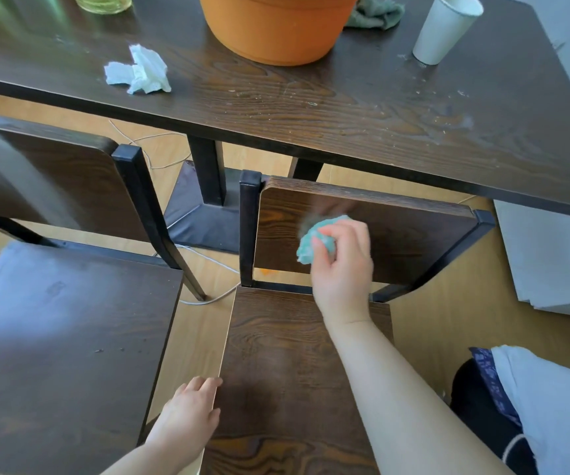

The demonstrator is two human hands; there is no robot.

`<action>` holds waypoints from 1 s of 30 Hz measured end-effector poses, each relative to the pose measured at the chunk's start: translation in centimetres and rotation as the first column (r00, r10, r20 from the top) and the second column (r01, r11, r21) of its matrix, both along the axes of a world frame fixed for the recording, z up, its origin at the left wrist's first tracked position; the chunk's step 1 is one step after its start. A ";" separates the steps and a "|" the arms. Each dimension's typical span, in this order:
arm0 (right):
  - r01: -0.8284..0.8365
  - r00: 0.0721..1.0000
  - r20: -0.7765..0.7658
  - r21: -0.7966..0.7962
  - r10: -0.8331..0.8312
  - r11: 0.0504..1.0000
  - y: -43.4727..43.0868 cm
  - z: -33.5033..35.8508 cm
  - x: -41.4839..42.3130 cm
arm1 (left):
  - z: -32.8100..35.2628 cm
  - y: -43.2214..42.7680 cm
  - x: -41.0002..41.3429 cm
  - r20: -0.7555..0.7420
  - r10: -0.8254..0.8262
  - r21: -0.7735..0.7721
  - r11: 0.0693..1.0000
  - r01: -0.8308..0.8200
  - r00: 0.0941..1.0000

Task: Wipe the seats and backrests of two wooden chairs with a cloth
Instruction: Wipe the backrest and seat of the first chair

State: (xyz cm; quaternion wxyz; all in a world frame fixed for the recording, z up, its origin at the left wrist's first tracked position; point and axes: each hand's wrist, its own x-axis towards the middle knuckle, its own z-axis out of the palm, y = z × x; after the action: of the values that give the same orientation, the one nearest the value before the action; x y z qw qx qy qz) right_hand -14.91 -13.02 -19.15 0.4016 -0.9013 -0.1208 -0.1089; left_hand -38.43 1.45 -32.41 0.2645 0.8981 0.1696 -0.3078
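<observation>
Two dark wooden chairs stand side by side facing the table. My right hand point(341, 265) grips a bunched teal cloth point(311, 241) and presses it against the backrest point(407, 234) of the right chair, left of its middle. My left hand point(191, 413) rests on the left edge of that chair's seat point(287, 371), fingers curled over the rim. The left chair's seat point(57, 337) and backrest point(43, 180) fill the left side, with small specks on the seat.
The dark table point(345, 108) beyond the chairs carries a crumpled white tissue point(139, 70), an orange pot point(276, 25), a paper cup point(444, 25), a green rag point(376, 12) and a glass jar point(105, 1). A white cord point(208, 299) lies on the floor. Grey boards point(551, 255) lean at right.
</observation>
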 end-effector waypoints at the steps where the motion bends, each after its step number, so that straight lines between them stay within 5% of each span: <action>1: -0.067 0.998 0.010 -0.030 0.068 0.997 1.3 -0.2 -0.2 | 0.0 0.2 -0.2 -0.004 0.005 -0.002 1.000 -0.005 1.000; 6: -0.376 0.921 0.045 -0.153 0.387 0.914 7.5 -0.3 -0.8 | 0.0 1.3 -1.2 -0.013 0.044 0.013 0.999 -0.044 0.999; 25: -0.647 0.739 0.039 -0.238 0.673 0.724 4.9 -0.5 -1.4 | 0.5 -2.1 1.5 -0.009 -0.018 0.010 1.000 0.018 1.000; 28: -0.566 0.824 -0.046 -0.099 0.565 0.818 0.7 -0.7 -2.7 | 0.7 -2.6 1.8 0.007 -0.023 0.014 1.000 0.023 1.000; 30: -0.368 0.918 -0.139 0.045 0.371 0.929 -3.8 -1.4 -3.2 | 0.8 -2.9 1.9 0.011 -0.032 0.017 0.999 0.032 0.999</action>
State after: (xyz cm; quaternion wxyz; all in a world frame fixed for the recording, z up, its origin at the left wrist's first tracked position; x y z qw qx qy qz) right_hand -18.08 -16.79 -20.55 0.4305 -0.8643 -0.2580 0.0337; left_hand -36.48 -1.43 -31.60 0.2532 0.9045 0.1564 -0.3053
